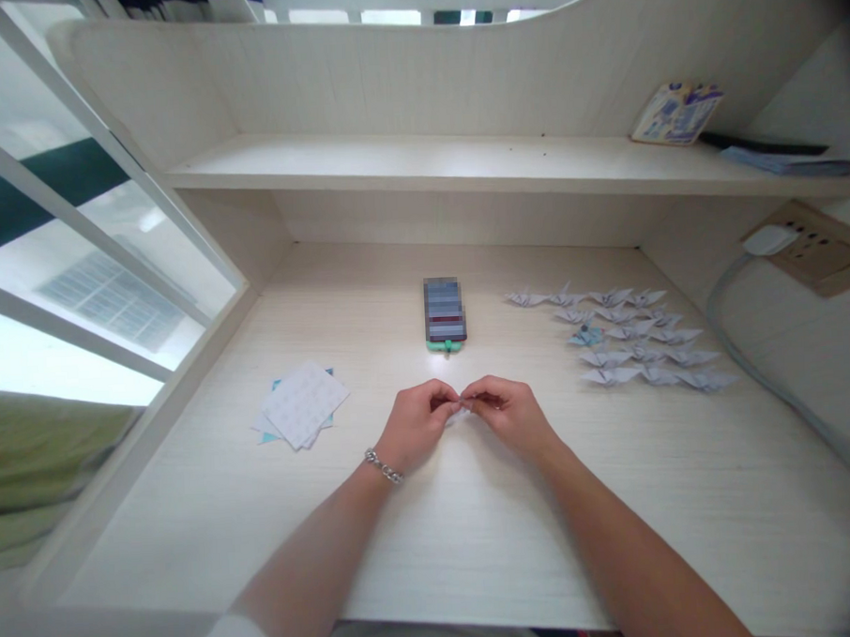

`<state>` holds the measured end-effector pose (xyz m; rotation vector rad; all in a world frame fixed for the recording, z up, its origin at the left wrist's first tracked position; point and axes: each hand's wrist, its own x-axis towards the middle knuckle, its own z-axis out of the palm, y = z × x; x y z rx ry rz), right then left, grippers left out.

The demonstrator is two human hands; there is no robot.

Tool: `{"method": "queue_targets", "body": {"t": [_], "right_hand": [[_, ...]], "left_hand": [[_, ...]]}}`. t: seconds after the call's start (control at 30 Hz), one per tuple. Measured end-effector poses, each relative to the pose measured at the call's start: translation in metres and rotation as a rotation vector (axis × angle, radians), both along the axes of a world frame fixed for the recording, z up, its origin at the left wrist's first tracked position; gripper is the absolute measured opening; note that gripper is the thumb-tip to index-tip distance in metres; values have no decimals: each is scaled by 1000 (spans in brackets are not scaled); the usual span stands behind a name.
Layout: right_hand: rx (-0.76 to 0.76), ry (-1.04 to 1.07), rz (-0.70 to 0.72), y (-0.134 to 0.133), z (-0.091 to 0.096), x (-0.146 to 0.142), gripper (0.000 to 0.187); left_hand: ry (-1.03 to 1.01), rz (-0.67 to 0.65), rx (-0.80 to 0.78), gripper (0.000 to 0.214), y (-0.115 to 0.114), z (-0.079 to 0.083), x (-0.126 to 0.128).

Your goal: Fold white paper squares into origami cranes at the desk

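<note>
Close together over the middle of the desk, my left hand (424,414) and my right hand (505,409) pinch a small piece of folded white paper (458,417) between thumbs and fingertips. Most of the paper is hidden by the fingers, so its shape cannot be made out. Off to the left lies a loose stack of square paper sheets (306,404), white with some blue edges showing. On the right stand several rows of folded paper cranes (641,351), nearly all white, with one blue crane (585,335) among them.
A phone (444,310) with a green edge lies beyond my hands. A shelf (404,160) spans the back, bearing a small printed packet (676,113) at right. A cable (743,361) runs down the right side from a wall socket (820,245). Window bars (75,216) stand left.
</note>
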<state>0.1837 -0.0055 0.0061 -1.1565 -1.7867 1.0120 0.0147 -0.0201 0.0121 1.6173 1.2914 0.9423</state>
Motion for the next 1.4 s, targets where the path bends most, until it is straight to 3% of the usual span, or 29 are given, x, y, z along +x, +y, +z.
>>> {"method": "queue_targets", "body": {"t": [0.37, 0.7, 0.87, 1.17, 1.4], "right_hand": [[127, -143, 30, 2, 5, 3, 12], [-114, 73, -42, -1, 2, -3, 12], [-276, 331, -72, 3, -1, -4, 26], [-495, 489, -65, 7, 0, 0, 32], [-409, 394, -68, 5, -2, -7, 33]], "left_hand": [[65, 15, 66, 10, 0, 1, 0], [11, 57, 12, 8, 1, 4, 0], [-52, 58, -22, 8, 2, 3, 0], [-250, 83, -90, 12, 4, -1, 1], [-284, 83, -89, 14, 3, -3, 2]]}}
